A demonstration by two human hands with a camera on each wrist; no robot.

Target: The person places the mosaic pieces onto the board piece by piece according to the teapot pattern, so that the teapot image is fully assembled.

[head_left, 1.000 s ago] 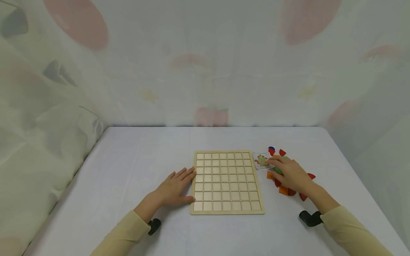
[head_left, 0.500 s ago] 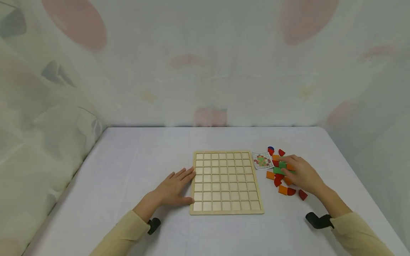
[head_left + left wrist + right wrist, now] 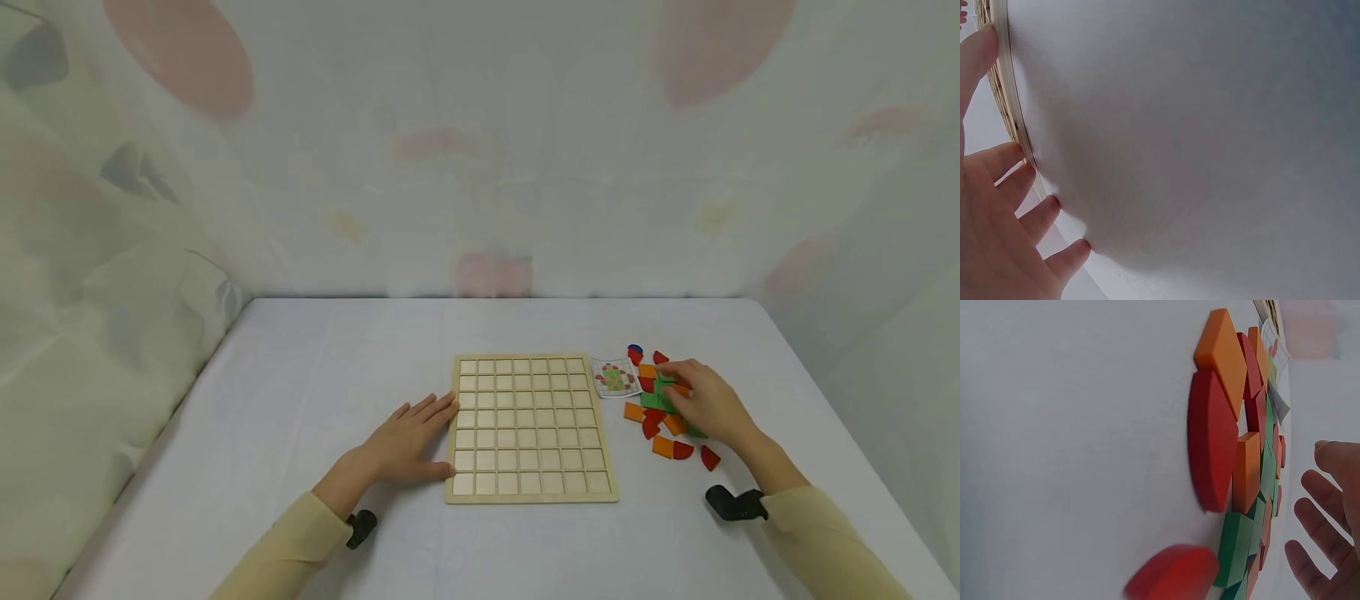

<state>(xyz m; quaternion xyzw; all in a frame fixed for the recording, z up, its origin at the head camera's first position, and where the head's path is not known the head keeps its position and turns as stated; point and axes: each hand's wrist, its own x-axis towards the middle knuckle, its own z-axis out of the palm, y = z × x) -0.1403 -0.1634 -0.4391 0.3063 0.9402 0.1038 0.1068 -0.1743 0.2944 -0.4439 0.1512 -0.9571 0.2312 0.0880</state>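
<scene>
My left hand [image 3: 405, 446] lies beside the square wooden grid board [image 3: 534, 433], its fingertips and thumb touching the left rim. In the left wrist view the spread fingers [image 3: 1035, 219] reach the tabletop along that edge. To the right, my right hand [image 3: 712, 408] hovers over a cluster of small flat blocks, thumb and index finger apart, close above green blocks [image 3: 649, 400]. The right wrist view has the fingers [image 3: 1322, 487] raised over the blocks and holding nothing. Around them lie red quarter-round blocks [image 3: 1213, 444] and orange square blocks [image 3: 663, 447].
A small printed card [image 3: 615, 378] with a coloured pattern on a grid lies between the board and the blocks. A blue block [image 3: 635, 348] sits at the far end of the cluster. The white-covered table [image 3: 337, 350] ends at a patterned cloth backdrop.
My right hand has moved off the card rightward over the blocks, uncovering the card, then shifted slightly away from me. The left hand and the board have stayed in place.
</scene>
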